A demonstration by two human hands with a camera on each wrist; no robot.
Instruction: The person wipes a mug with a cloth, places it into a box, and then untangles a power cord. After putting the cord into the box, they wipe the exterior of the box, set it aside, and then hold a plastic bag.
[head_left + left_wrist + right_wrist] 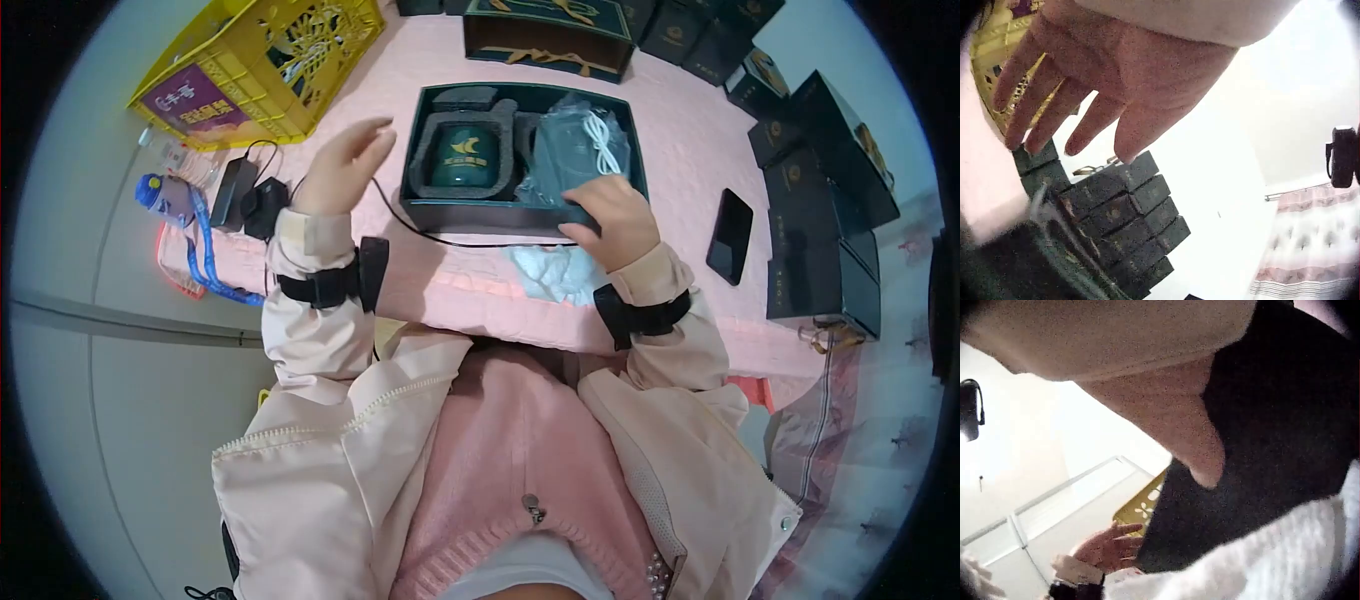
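Note:
A dark green box (425, 215) lies open on the pink cloth. Its grey foam holds a green jar (466, 157) with a gold mark on the left; a plastic-wrapped item (560, 150) with a coiled white cable (603, 142) sits on the right. The right hand (617, 222) is at the box's front right edge, fingers over the rim near the wrapped item; its grip is partly hidden. Left of the box, the left hand (343, 168) is raised with nothing in it, its fingers (1047, 112) extended and spread in the left wrist view.
A yellow crate (300, 80), a blue-capped bottle (168, 195) and black adapters (235, 195) are at the left. Behind stands an open-fronted box (545, 45). A phone (730, 236) and stacked dark boxes (815, 230) are at the right; a pale blue cloth (556, 272) lies in front.

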